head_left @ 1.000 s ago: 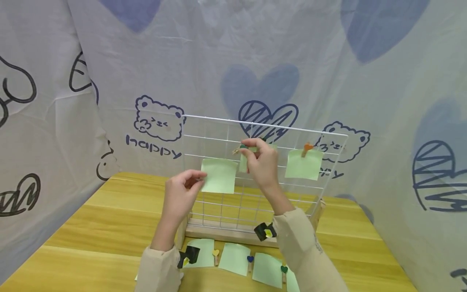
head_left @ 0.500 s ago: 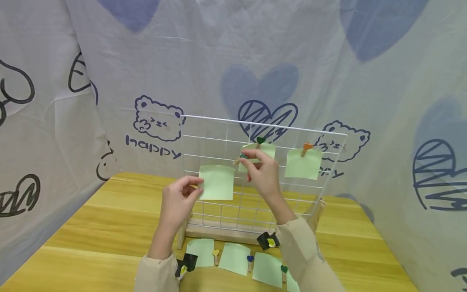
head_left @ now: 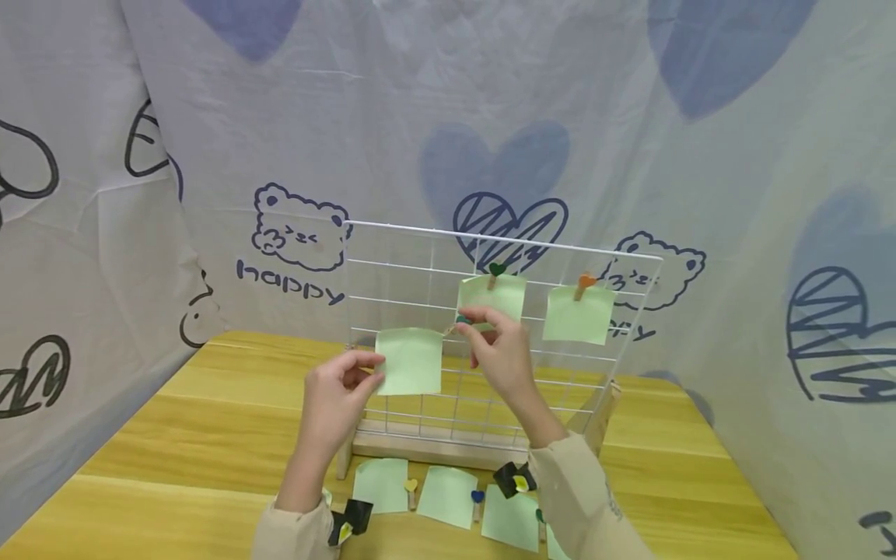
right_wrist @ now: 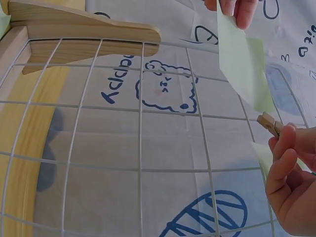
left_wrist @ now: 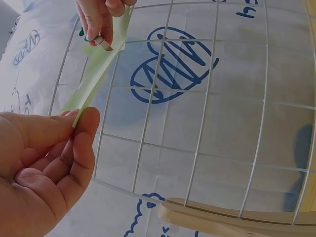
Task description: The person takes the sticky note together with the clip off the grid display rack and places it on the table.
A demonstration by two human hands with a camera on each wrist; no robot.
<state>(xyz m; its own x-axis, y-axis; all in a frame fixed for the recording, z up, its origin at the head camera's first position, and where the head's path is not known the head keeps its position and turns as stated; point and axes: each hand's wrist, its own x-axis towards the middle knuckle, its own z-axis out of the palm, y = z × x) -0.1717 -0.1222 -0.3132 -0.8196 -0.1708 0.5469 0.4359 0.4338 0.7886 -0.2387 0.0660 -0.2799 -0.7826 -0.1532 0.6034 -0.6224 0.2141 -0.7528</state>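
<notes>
My left hand (head_left: 337,393) pinches the left edge of a pale green sticky note (head_left: 411,362) between thumb and fingers, holding it in front of the white wire grid (head_left: 392,299). In the right wrist view the sheet bends slightly away from that grip. My right hand (head_left: 501,348) pinches a small wooden clothespin (right_wrist: 268,123) with a green heart, its tip close to the note's upper right corner. Just behind this hand, another green note (head_left: 514,289) hangs from the grid under a dark green heart clothespin (head_left: 496,271).
Farther right, a note (head_left: 578,315) hangs under an orange heart clothespin (head_left: 585,284). The grid stands on a wooden base (head_left: 434,446). In front lie several notes (head_left: 448,498) and clothespins, one with a yellow heart (head_left: 411,488), one blue (head_left: 477,498). A patterned cloth hangs behind.
Both hands have moved down along the grid, the left also slightly left, bringing the note and clothespin lower. The hanging note behind the right hand now shows more. Both grips are kept.
</notes>
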